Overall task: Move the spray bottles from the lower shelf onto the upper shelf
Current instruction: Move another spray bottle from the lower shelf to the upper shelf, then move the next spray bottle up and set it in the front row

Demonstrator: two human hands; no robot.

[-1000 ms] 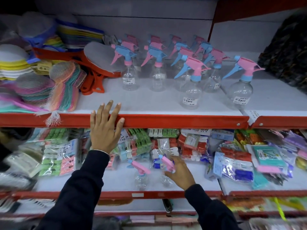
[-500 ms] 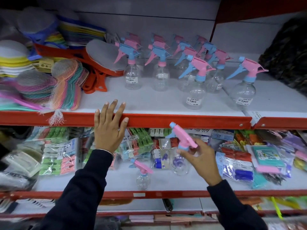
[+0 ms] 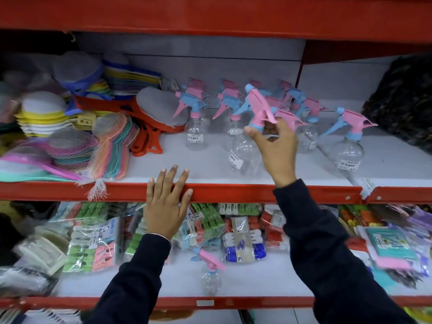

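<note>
My right hand grips a clear spray bottle by its pink and blue trigger head, holding it tilted just above the upper shelf, in front of several like bottles standing there. Another stands apart at the right. One spray bottle with a pink head stands on the lower shelf near its front edge. My left hand rests flat, fingers spread, on the upper shelf's red front lip.
Stacked mesh scrubbers and orange brushes fill the upper shelf's left side. Packs of clothes pegs and other packets crowd the back of the lower shelf. A red shelf edge hangs overhead.
My right hand has lifted the spray bottle from the lower shelf up over the red lip to the upper shelf. The left hand has stayed on the lip.
</note>
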